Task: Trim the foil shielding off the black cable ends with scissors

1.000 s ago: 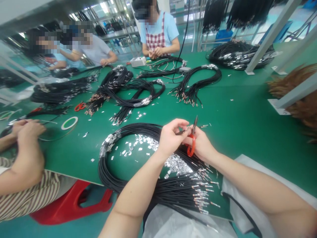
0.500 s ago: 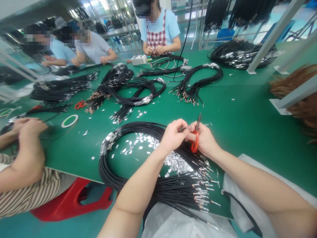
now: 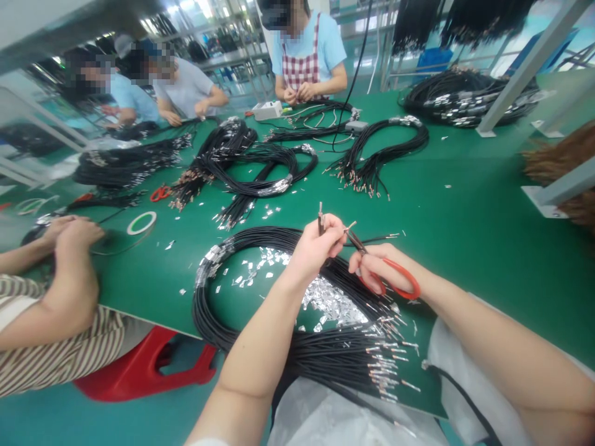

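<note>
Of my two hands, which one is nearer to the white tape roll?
Left. Your left hand, holding a cable, is to the right of the tape roll; your right hand, holding scissors, is farther right.

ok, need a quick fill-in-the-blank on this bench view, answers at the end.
1. The right hand holds a pair of ____ with red handles.
2. The left hand grips a cable whose sheath is ____.
3. The tabletop under the large looped cable bundle is coloured ____.
4. The red stool is on the ____ side of the picture.

Missing words: scissors; black; green; left.
</note>
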`<state>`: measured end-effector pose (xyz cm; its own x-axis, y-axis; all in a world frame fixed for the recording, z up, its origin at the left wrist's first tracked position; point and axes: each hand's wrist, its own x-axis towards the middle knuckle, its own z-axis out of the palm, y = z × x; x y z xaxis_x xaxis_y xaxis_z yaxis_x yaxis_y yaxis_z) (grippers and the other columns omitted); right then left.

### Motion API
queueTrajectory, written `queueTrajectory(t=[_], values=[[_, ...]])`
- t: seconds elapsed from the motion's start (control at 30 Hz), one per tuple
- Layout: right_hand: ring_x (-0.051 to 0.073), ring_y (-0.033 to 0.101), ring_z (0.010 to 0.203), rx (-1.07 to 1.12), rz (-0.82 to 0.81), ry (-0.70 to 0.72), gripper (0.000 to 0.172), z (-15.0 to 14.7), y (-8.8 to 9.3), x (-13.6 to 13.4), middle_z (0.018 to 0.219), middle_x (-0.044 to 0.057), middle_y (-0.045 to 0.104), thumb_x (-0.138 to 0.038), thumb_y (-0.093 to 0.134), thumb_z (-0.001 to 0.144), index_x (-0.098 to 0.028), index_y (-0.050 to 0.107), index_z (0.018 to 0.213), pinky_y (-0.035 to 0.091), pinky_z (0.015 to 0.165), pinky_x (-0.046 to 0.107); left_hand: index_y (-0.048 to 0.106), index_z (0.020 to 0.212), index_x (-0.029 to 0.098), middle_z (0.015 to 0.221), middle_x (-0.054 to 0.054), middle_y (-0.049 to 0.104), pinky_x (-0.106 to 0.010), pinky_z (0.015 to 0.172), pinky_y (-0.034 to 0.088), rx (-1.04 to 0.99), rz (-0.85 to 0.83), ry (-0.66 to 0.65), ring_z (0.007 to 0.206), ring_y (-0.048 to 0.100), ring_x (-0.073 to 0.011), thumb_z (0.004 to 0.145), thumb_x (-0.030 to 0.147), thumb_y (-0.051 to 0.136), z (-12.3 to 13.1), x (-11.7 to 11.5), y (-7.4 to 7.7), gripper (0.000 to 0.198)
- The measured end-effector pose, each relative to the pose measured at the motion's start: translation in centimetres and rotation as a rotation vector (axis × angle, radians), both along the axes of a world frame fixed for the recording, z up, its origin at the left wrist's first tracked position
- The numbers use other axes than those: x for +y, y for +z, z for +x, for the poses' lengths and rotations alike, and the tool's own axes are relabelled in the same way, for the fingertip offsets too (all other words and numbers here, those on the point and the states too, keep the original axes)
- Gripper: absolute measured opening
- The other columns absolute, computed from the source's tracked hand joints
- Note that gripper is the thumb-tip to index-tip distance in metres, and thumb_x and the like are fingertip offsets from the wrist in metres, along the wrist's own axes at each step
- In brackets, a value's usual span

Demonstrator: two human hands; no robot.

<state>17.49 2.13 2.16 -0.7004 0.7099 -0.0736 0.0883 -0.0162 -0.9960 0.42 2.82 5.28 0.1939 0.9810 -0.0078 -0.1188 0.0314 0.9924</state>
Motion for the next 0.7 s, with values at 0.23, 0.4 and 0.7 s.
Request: queueTrajectory(t=[0.23,0.4,0.7], values=[[0.009,0.042,0.033,0.057,-0.010,-0.005,0.044,0.12,0.33,-0.14,0.040,-0.005,0.049,-0.054,0.042,0.088,-0.014,0.059,0.081,0.036,0.040,0.022,0.044,0.064,0.016,0.052,0.005,0.045,-0.018,0.042,0.023,0.009,0.002,0.040,0.040,0.033,-0.0027,0.073,0.019,0.050,0.30,-0.17,0.01,0.011],[0.009,0.041,0.032,0.077,-0.036,-0.003,0.046,0.23,0.14,-0.09,0.039,-0.005,0.049,-0.056,0.044,0.086,-0.013,0.060,0.082,0.036,0.038,0.022,0.045,0.065,0.016,0.053,0.005,0.046,-0.018,0.043,0.024,0.019,0.005,0.057,0.041,0.034,-0.0028,0.074,0.019,0.050,0.25,-0.31,0.02,0.011],[0.007,0.038,0.028,0.212,-0.116,-0.027,0.040,-0.09,-0.22,-0.34,0.035,-0.007,0.044,-0.048,0.044,0.089,-0.012,0.059,0.081,0.034,0.034,0.021,0.044,0.063,0.016,0.051,0.005,0.045,-0.019,0.043,0.023,0.052,0.063,0.067,0.040,0.033,-0.0032,0.074,0.018,0.049,0.55,-0.45,-0.28,0.012]])
